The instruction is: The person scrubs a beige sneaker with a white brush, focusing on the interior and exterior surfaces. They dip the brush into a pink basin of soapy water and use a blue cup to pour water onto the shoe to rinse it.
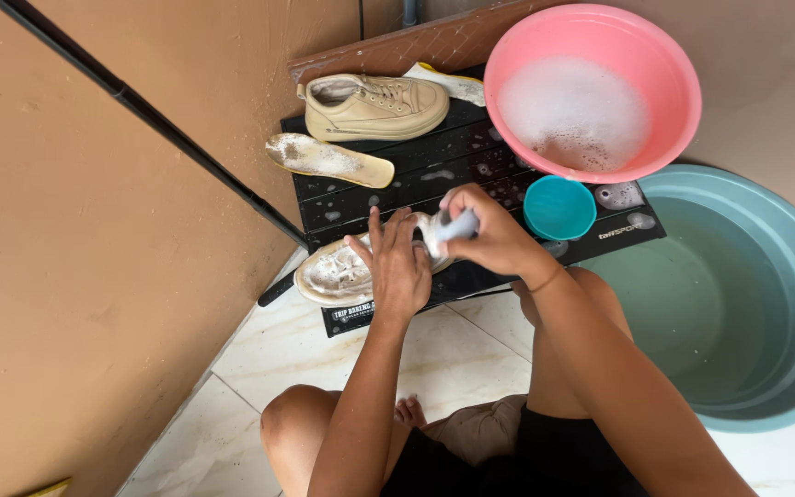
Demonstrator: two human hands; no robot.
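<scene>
From the head camera you look straight down at your own knees and a low black slatted table set against a tan wall. Your left hand lies flat, fingers spread, on a soapy cream shoe that rests at the table's near left edge, pressing it down. Your right hand is closed around the pale handle of a brush, its head down against the heel end of the same shoe, just beside your left fingers. The two hands are close together, nearly touching over the shoe.

Further back on the table, a second cream shoe stands upright, clean-looking and laced, its toe pointing right. Between the two shoes lies an insole, streaked with white foam, angled across the slats. Behind the far shoe a white and yellow cloth or sponge pokes out; you cannot tell which it is.

To the right, a pink basin full of suds sits on the far right corner of the table. Just in front of it stands a small teal cup, close to your right hand. Blobs of foam dot the slats around it.

On the white tiled floor to your right stands a large grey-green tub holding clear water, its rim tucked under the table's right end. A dark pole runs diagonally across the wall on your left.
</scene>
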